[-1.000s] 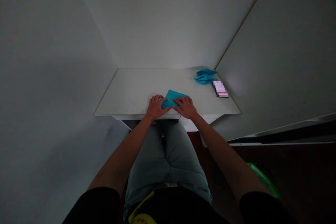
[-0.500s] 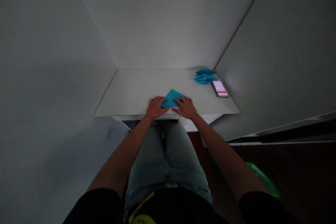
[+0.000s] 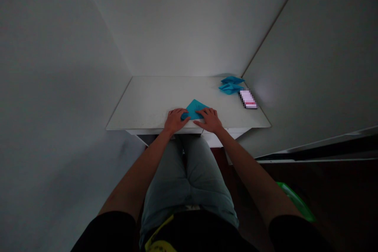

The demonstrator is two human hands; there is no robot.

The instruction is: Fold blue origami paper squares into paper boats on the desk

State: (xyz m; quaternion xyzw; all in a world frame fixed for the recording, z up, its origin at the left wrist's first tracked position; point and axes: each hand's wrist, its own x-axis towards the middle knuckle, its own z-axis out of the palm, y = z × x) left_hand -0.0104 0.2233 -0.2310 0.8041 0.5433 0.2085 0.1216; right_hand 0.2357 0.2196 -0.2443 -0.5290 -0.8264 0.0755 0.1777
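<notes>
A folded sheet of blue paper lies flat near the table's front edge, its pointed tip turned away from me. My left hand rests over its left corner, fingers stretched and thumb spread along the lower edge. On the right side, my right hand lies with fingertips on the paper and thumb apart, below its edge. Both hands are open against the paper and hide its side corners.
Two folded blue paper boats stand at the back right of the white table. Beside them lies a phone with a blurred screen. Walls enclose the table's left, back and right. A green object is on the floor at right.
Almost nothing differs. The view has shifted very slightly, while both hands and the blue paper keep their places.
</notes>
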